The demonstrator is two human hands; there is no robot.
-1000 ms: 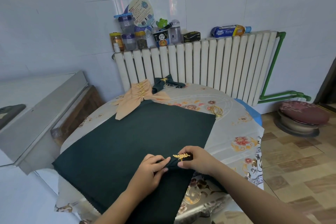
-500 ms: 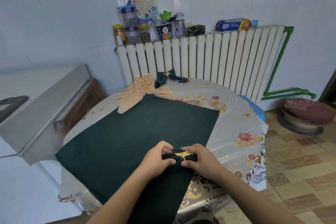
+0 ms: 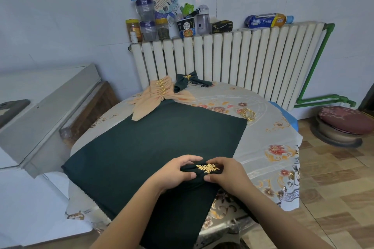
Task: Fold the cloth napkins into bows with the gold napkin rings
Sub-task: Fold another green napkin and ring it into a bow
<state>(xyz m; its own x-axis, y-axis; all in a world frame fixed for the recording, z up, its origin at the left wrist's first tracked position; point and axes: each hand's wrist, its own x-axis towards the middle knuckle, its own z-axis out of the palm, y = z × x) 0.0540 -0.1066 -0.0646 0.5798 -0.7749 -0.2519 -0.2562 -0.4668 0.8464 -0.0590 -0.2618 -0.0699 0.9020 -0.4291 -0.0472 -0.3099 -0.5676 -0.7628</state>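
**Both hands on green napkin w/ gold leaf ring**

Round table (image 3: 269, 159) w/ floral cover, seen from 6 o'clock edge. Big dark green cloth (image 3: 141, 147) lies flat across the mid, near corner hanging over the 6 o'clock rim.

At approx 5 o'clock on the table, a bunched dark green napkin (image 3: 194, 174) sits on top of the flat cloth, threaded thru a gold leaf napkin ring (image 3: 207, 167); leaf faces up. Left hand (image 3: 174, 172) grips the napkin at the ring's 9 o'clock side, fingers curled narrow round the fabric, thumb under. Right hand (image 3: 228, 174) pinches at the ring's 3 o'clock side, thumb + fingertips closed tight on ring/cloth; can't tell which exactly.

Toward 12 o'clock: stack of peach bow napkins (image 3: 159, 95) w/ gold rings, lower tips overlapping the green cloth's far edge. Just beside them, at their 2 o'clock, a finished dark green bow (image 3: 188, 82) w/ its ring. Spare gold rings (image 3: 247, 114) in a small pile at 2 o'clock, just off the flat cloth's far right corner.

Behind the table: white radiator (image 3: 242, 56) w/ jars, bottles etc. on top.
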